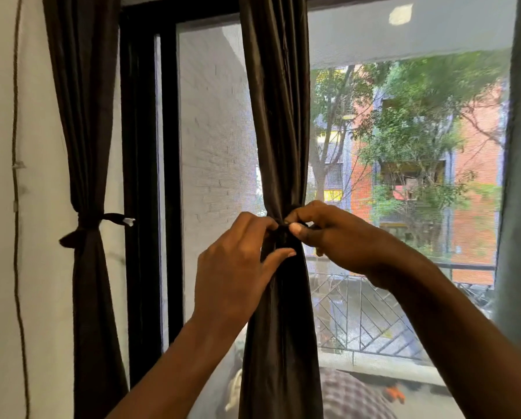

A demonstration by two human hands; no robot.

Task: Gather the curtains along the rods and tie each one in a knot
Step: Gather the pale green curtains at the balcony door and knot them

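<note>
- The right hand (328, 240) pinches the dark tie (283, 230) from 3 o'clock; the left hand (238, 267) curls its fingers onto it from 8 o'clock, thumb against the cloth.
- The middle curtain (275, 116) hangs at centre, long axis 12 to 6 o'clock, narrowest at the tie.
- The left curtain (83, 131), at 9 o'clock, hangs vertical and already cinched.

Both hands meet at the waist of the middle dark brown satin curtain (278, 116): the left hand (238, 267) and the right hand (328, 234) pinch a dark tie band (283, 229) there. At left, another dark curtain (83, 131) hangs tied.
</note>
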